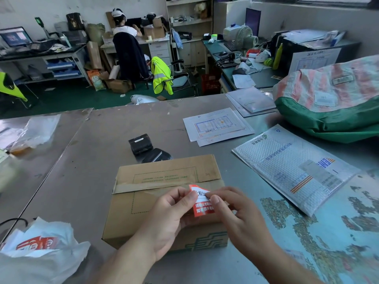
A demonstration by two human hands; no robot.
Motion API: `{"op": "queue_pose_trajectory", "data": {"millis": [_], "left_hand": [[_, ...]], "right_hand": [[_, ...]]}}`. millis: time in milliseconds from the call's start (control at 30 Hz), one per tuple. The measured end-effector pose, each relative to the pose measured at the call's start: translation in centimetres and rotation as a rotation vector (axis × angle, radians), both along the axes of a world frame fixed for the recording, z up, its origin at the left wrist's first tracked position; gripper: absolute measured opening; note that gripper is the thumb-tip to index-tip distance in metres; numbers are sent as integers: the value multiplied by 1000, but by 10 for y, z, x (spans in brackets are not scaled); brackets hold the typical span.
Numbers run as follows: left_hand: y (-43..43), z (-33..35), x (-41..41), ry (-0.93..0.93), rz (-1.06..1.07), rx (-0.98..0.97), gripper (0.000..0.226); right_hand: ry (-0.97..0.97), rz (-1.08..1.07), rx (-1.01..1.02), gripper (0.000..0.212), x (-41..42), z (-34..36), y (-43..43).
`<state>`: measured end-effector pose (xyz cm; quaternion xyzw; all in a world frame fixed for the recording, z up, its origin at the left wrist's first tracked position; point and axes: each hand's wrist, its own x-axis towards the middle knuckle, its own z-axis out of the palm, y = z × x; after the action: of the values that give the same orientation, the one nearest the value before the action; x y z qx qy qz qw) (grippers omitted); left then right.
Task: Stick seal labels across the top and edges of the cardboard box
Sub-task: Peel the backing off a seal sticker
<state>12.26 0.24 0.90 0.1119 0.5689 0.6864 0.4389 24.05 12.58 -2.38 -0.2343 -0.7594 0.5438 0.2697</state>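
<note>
A brown cardboard box (162, 181) sits on the grey table in front of me, its top seam covered with clear tape. Above its near right part I hold a red and white seal label (202, 201) with both hands. My left hand (170, 218) pinches the label's left edge between thumb and fingers. My right hand (235, 214) pinches its right side near the top. The label curls a little and does not touch the box top as far as I can tell.
A white plastic bag (41, 247) with more red labels lies at the near left. Two black devices (147, 150) lie just behind the box. A bubble mailer (291, 169), paper sheets (215, 128) and a large green and striped sack (332, 103) are to the right.
</note>
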Motion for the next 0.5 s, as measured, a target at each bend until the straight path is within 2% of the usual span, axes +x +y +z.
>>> {"op": "queue_pose_trajectory", "data": {"millis": [167, 367, 500], "left_hand": [[0, 0, -2, -52, -3, 33, 44], [-2, -1, -3, -87, -26, 55, 64], [-4, -3, -5, -39, -102, 62, 80]], "right_hand": [[99, 115, -129, 38, 4, 3, -2], [120, 158, -180, 40, 5, 6, -2], [131, 171, -164, 40, 5, 7, -2]]}}
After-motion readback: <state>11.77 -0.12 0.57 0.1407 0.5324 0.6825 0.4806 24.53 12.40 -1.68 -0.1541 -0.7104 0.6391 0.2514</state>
